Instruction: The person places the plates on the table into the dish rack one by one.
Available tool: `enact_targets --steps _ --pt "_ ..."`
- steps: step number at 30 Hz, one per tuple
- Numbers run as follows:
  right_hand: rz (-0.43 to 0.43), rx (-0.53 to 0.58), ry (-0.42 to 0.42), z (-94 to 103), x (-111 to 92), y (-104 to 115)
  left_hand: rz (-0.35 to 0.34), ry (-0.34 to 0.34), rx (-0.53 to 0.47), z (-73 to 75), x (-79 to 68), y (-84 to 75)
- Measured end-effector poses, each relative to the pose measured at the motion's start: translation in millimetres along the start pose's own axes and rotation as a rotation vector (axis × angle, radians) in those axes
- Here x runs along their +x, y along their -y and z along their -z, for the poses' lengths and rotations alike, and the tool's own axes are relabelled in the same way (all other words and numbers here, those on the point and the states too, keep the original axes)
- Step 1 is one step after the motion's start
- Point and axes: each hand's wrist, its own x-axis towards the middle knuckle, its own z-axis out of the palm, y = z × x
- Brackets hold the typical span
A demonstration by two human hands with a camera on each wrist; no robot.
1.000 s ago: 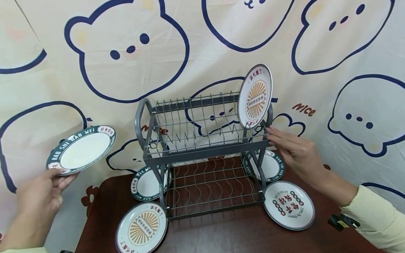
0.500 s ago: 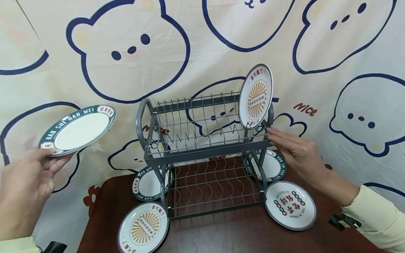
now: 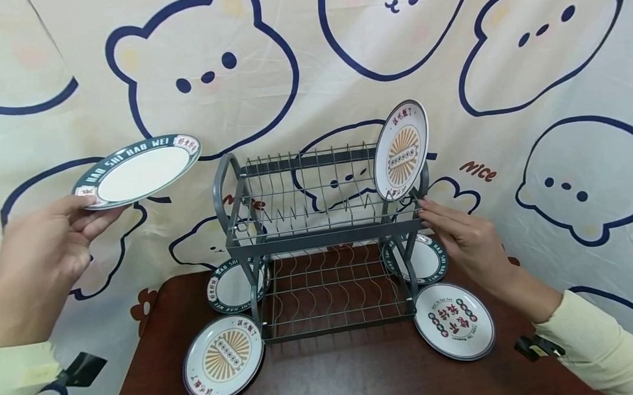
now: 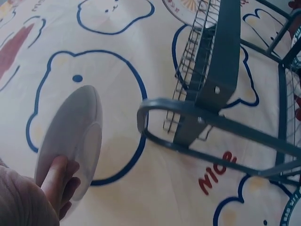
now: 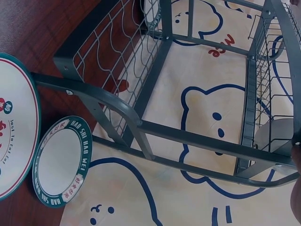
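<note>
The left hand (image 3: 50, 250) pinched the near edge of a white round plate with a dark green lettered rim (image 3: 143, 175), thumb above and fingers beneath; this plate was tilted, raised off the bench and left of the rack, apart from it. The right hand (image 3: 467, 238), fingers extended, touched the right end of the upper tier of a dark grey, two-tier metal wire rack (image 3: 297, 243); whether it pinched the frame could not be told. A white round plate with a yellow sunburst print (image 3: 402, 151) stood upright in that tier, at its right end. On the dark brown, glossy bench (image 3: 335, 373), a second sunburst plate (image 3: 224, 359) lay at the rack's front left and a second green-rimmed plate (image 3: 232, 288) behind it. A white round plate with red lettering (image 3: 454, 321) lay at the front right, a third green-rimmed plate (image 3: 425, 257) behind it. A cream cloth with blue-outlined bear faces (image 3: 370, 89) formed the background.
</note>
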Motion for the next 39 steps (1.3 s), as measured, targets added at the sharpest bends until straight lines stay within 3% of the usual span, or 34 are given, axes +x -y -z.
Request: enact_targets --steps 10,19,26,39 --pt "-0.005 0.002 -0.001 -0.3 0.3 0.6 0.018 0.090 -0.035 -33.0 -6.1 5.1" --pt "-0.020 -0.011 0.017 0.4 -0.7 2.2 0.032 0.176 0.056 -71.9 -11.0 14.1" --pt "-0.018 -0.015 0.013 0.8 -1.0 0.6 0.042 0.252 0.033 -94.1 -14.2 23.2" --pt "-0.020 -0.025 0.014 0.3 -0.4 2.1 0.008 0.310 0.174 -130.6 -28.3 37.4"
